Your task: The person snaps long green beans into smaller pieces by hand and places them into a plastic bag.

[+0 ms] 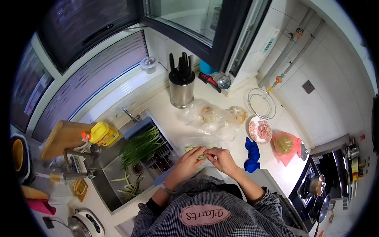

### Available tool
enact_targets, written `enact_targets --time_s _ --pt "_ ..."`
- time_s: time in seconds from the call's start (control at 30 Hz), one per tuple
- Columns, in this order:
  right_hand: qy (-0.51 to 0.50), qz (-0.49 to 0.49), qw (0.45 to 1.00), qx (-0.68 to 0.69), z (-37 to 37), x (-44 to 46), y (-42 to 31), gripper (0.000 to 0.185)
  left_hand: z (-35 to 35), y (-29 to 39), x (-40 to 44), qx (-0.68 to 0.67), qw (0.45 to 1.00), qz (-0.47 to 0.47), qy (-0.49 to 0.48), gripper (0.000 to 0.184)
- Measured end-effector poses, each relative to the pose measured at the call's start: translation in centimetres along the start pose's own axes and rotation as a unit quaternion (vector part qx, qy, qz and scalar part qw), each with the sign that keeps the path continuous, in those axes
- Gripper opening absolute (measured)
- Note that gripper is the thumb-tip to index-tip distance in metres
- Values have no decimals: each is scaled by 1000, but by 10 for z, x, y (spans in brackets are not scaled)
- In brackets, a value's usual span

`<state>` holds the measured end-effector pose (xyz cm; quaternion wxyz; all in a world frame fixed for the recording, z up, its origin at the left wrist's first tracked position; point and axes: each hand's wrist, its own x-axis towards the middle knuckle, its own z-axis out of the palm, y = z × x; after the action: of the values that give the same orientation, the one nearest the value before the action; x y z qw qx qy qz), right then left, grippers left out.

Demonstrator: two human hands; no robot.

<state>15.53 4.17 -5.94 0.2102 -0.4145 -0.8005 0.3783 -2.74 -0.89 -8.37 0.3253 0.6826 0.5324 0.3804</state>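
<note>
Close to my body at the counter's front edge, my left hand [184, 167] is closed over pale green vegetable pieces [201, 157]. My right hand [222, 160] meets it there with thumb and fingertips pinched together. What sits in that pinch is too small to make out. A few more pale green pieces [188, 149] show just beyond my left fingers. Behind the hands lies a clear plastic bag [207, 116] with some contents. To the right of my right hand is a crumpled blue bag or cloth [251, 154].
At the left, a sink [106, 185] holds green pods and a rack of long green chives [142, 147]. A knife block [182, 89] stands at the back. Rightward are a plate of cut meat [260, 130], a red bag [286, 146] and a stove with pans [317, 185].
</note>
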Motion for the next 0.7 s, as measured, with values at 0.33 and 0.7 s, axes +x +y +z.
enact_targets --time_s 0.33,0.7 --pt "81 -133 934 -321 -49 -27 -41 23 -12 56 21 205 958 199 38 36" --pt "187 -78 979 -13 -33 -21 -37 16 -16 69 23 237 932 254 108 18"
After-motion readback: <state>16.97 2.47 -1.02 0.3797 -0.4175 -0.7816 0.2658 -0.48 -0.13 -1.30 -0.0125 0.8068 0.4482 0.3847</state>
